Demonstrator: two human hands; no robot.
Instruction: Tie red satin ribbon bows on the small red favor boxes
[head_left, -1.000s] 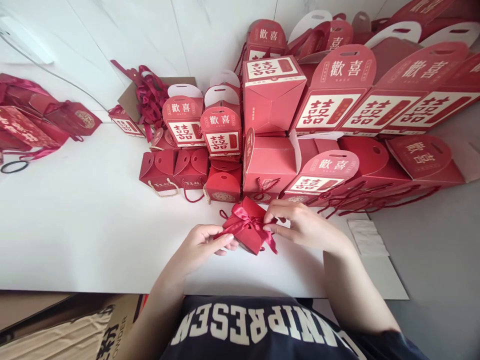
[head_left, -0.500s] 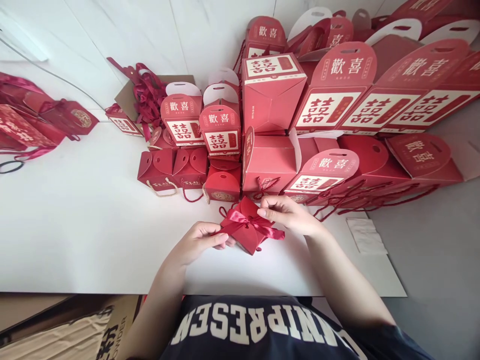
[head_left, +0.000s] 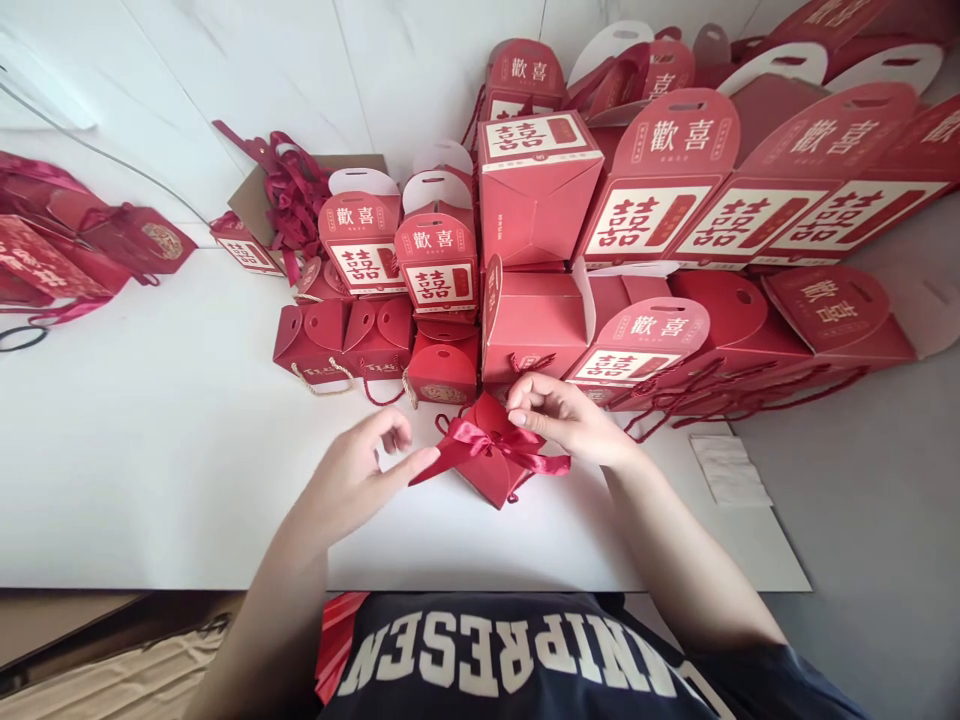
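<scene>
A small red gift box (head_left: 491,470) lies on the white table (head_left: 150,470) in front of me, with a red satin ribbon (head_left: 487,445) tied in a bow across its top. My left hand (head_left: 360,475) is just left of the box, its thumb and forefinger pinching the ribbon's left tail. My right hand (head_left: 559,420) sits at the box's upper right, fingers curled and pinched at the bow's loop.
Several small red boxes with cord handles (head_left: 375,345) stand just behind. Larger red and white gift boxes (head_left: 536,190) are stacked along the wall to the right. Loose red ribbons (head_left: 289,190) and flat red bags (head_left: 67,250) lie at the left.
My left hand has slid left off the box's side and now draws the ribbon's tail outward. My right hand has risen slightly to the bow. The box has hardly shifted.
</scene>
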